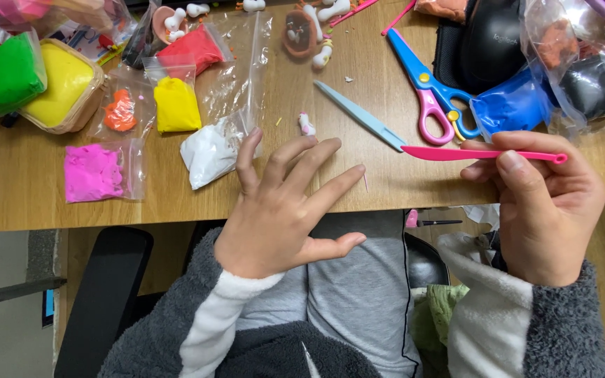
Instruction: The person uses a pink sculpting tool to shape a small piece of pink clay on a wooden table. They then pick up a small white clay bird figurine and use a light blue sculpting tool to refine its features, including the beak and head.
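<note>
Two hands over a wooden table (29, 203) strewn with modelling clay. Notes run left to right.

Upper left of frame: a green clay lump (5, 75) beside a yellow clay block in a beige tub (61, 87). Below them a flat pink clay slab in a clear bag (94, 172). Further right, bagged orange bits (120, 112), a yellow clay piece (176, 105), a red one (194, 49) and a white clay lump in a long clear bag (208, 152).

Centre: the left hand (281, 210) hovers at the table edge, fingers spread wide, palm down, holding nothing. Its fingertips lie just beside the white bag. A tiny white-and-pink clay figure (307, 124) stands just above those fingertips, apart from them.

Centre right: a pale blue flat plastic blade (360, 115) lies slantwise; blue-and-pink scissors (430, 87) rest above it.

Right: the right hand (544, 206) is closed on a slim pink plastic modelling tool (481, 154), pinched between thumb and fingers near its rounded end, the pointed tip aimed left towards the blue blade's end. A bagged blue clay mass (516, 106) sits just above the hand.

Judgement on handling: the grip far back gives reach but little control; sliding the pinch nearer the tip would likely steady fine cuts. The free hand looks well placed to brace the small figure, which seems soft and easily dented, so light pressure suits.
</note>
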